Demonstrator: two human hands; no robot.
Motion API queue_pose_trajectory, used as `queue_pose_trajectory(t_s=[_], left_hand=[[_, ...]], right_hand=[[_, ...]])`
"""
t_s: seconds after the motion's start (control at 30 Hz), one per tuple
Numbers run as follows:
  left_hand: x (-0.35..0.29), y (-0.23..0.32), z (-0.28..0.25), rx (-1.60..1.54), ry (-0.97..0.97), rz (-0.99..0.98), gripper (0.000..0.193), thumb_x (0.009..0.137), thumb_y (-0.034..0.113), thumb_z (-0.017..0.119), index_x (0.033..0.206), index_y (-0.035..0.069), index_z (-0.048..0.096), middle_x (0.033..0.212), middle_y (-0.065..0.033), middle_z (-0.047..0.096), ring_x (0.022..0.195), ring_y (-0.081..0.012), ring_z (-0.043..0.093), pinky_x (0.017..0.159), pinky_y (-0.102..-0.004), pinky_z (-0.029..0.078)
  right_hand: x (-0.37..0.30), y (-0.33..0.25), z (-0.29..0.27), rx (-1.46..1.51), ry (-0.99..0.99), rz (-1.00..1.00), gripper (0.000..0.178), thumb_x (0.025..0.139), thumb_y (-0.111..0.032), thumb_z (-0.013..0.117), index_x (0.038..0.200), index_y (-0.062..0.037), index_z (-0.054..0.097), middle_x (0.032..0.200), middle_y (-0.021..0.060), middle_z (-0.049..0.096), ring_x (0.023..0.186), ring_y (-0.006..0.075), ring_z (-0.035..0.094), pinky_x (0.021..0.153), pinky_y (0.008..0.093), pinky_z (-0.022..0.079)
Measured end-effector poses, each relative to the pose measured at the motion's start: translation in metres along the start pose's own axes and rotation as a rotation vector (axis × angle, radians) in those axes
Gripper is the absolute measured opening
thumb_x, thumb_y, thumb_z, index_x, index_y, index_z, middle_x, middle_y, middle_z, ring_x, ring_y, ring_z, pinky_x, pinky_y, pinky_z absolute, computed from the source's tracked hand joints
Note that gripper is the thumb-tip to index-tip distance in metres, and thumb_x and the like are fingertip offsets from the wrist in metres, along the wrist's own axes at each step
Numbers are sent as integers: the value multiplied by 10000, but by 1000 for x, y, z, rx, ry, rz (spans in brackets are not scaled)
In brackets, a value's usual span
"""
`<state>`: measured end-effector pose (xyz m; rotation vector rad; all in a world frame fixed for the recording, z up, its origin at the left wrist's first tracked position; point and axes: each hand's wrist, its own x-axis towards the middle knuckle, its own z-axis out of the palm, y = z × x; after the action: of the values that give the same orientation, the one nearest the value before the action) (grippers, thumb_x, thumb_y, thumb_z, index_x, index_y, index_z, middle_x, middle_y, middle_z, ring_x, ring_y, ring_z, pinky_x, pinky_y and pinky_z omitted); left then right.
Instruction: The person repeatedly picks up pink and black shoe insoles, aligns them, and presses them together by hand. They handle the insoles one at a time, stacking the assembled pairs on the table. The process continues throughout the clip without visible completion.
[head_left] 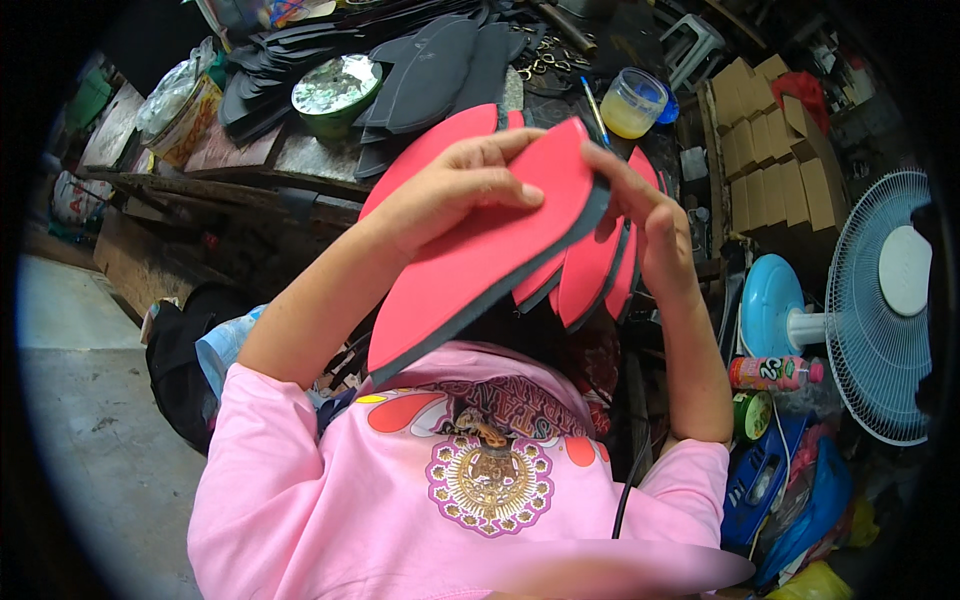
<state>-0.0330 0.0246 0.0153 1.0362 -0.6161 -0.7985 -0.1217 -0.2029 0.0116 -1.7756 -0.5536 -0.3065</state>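
I hold a fanned stack of red foam shoe soles [480, 260] with dark grey undersides in front of my chest. My left hand [455, 190] lies flat on the top sole, fingers spread over its upper end. My right hand [650, 225] grips the stack from the right side, fingers curled round the edges of several soles. More red soles [590, 270] stick out below and behind the top one. My pink printed shirt [470, 470] fills the lower part of the view.
A workbench [300, 155] ahead carries piles of black soles [430, 60], a green tin [335, 90] and a plastic jar of yellow glue [632, 102]. Cardboard boxes [775, 160] stand at right. A blue standing fan [880, 300], a bottle [775, 372] and blue containers [790, 480] sit lower right.
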Motion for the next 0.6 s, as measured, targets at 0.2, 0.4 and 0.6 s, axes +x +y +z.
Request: queue_pose_trajectory(t_s=[0.2,0.4,0.6], left_hand=[[-3,4,-5,14,52,21,621,837,65,643,1420,-43,458,1132,-76,686,977,-86,677,904,-236,531],[-3,0,2,9,45,-1,615,849,48,625,1431,-33,446,1160,-85,679,993,-97,678,907,-253,543],[-2,3,-8,-11,63,24,603,858,54,606,1434,-30,448,1217,-71,653,1011,-88,669,915,-256,543]], right_hand=[[-9,-14,-4,-663,-117,-329,756,949,-703,377,1286,-103,692,818,110,643,684,263,628,605,359,507],[2,-11,3,-916,6,-297,694,923,-683,446,1345,-172,652,829,99,612,666,260,608,596,377,504],[-22,-17,3,-893,-225,-359,806,922,-746,388,1284,-87,679,846,119,635,679,260,624,595,355,492]])
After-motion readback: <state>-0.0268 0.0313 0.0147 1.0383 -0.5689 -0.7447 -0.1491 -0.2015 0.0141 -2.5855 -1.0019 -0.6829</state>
